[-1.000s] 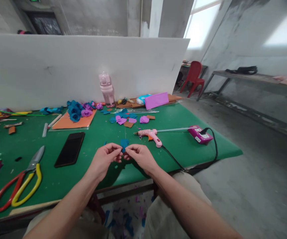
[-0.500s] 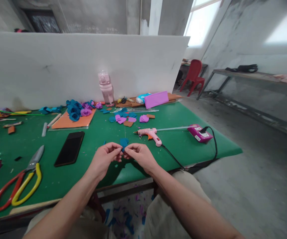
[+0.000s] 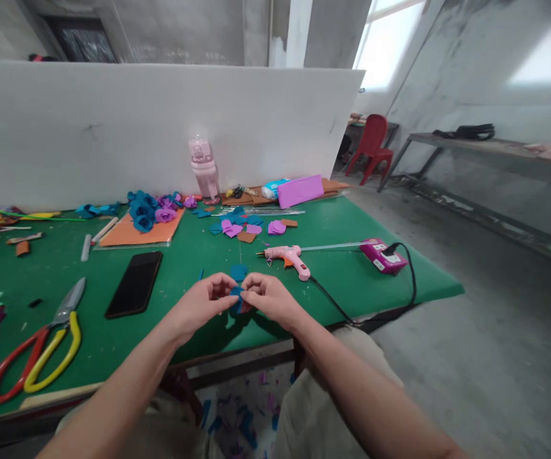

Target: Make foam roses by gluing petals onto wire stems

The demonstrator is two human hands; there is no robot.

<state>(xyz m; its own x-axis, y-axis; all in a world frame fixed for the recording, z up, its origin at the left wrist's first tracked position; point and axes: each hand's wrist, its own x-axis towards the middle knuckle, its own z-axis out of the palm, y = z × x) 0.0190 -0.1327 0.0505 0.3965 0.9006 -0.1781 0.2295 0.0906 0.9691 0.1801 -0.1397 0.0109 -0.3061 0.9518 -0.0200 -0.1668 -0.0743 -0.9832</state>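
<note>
Both hands meet just above the near edge of the green table. The left hand and the right hand pinch between their fingertips a small blue foam piece, which is held in the air, a little above the mat. The fingers of each hand are pressed together on it, thumbs against forefingers. It seems to me the step in hand is the shaping or folding of this piece, maybe as a petal. The next move probably calls for a firm and steady pinch, so the soft foam keeps its form, and for one hand to become free without letting the fold open.

Just behind the hands another blue scrap lies on the mat. To the right is a pink glue gun, whose black cable goes to a magenta power strip. To the left lie a black phone and large shears with red and yellow handles. Farther back there are blue and purple foam roses on an orange sheet, loose cut petals, and a pink water bottle against a white board.

The room has bare concrete walls and floor, a red plastic chair and a long bench on the right. Coloured scraps lie on the floor under the table.
</note>
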